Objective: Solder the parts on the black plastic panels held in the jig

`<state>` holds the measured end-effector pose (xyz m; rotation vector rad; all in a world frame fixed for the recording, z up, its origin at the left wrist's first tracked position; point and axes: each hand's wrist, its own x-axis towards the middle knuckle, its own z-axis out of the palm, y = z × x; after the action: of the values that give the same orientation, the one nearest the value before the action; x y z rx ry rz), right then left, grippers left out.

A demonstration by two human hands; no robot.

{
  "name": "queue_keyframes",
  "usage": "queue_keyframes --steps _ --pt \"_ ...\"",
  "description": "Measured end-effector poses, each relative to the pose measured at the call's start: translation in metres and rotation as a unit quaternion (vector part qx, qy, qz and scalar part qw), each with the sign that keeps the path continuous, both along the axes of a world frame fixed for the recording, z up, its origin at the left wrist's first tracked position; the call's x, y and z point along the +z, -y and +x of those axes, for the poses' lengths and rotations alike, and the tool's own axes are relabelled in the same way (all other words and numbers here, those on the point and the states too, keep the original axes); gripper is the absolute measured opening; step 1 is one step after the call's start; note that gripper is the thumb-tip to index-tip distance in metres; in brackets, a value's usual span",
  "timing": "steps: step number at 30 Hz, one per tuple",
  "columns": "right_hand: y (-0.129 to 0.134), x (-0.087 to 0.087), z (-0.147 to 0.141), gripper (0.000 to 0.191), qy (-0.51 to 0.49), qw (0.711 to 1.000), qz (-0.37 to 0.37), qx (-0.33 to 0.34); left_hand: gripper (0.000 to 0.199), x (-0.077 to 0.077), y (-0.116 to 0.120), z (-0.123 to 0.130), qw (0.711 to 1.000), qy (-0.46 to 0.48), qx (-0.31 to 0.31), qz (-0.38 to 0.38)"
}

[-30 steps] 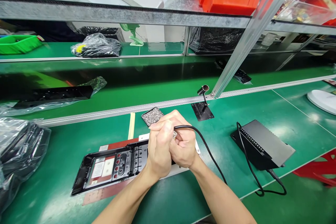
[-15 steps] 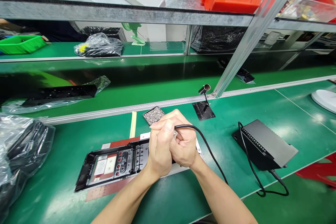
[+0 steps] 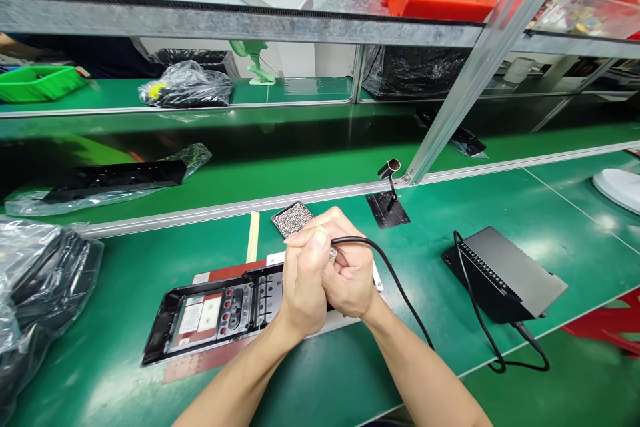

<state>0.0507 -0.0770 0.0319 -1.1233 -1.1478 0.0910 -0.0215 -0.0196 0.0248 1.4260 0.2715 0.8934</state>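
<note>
My left hand [image 3: 306,287] and my right hand [image 3: 351,278] are closed tightly together around a black-corded tool, whose body is almost wholly hidden by my fingers. Its black cord [image 3: 387,263] leaves the top of my grip and arcs down to the right. Between my hands a small shiny, clear-looking bit [image 3: 333,253] shows. Right below them lies a long black plastic housing [image 3: 165,320] with a window and several round holes, its right part covered by my hands. Under it is a reddish-brown board [image 3: 200,365]. Just beyond my hands sits a small tray [image 3: 274,219] of tiny metal screws.
A black tube holder [image 3: 389,210] stands at the bench's back rail. To the right is a dark box [image 3: 520,267] with a cable; on the left, bagged black parts [image 3: 55,287]. A metal shelf [image 3: 250,27] with a red bin [image 3: 450,0] runs overhead, beside a slanted post [image 3: 465,93].
My hands keep the same closed grip in nearly the same spot over the housing. The view has shifted very slightly; nothing else has visibly moved.
</note>
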Motion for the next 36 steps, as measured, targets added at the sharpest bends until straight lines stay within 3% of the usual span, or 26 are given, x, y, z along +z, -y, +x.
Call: queue_keyframes --steps 11,19,31,36 --pt "0.000 0.000 0.000 0.025 0.000 1.000 0.026 0.003 0.040 0.007 0.001 0.001 0.999 -0.012 -0.013 0.044" --pt "-0.001 0.000 0.000 0.018 0.003 0.999 0.039 0.003 0.034 0.008 0.001 0.000 0.999 -0.030 0.002 0.031" --pt "-0.001 0.001 0.000 0.024 0.015 0.999 0.030 0.004 0.031 -0.004 0.000 -0.002 0.999 0.032 -0.013 -0.008" --pt "-0.002 -0.001 -0.001 0.026 0.017 1.000 0.011 0.005 0.033 0.000 0.000 -0.002 1.000 0.024 -0.011 0.001"
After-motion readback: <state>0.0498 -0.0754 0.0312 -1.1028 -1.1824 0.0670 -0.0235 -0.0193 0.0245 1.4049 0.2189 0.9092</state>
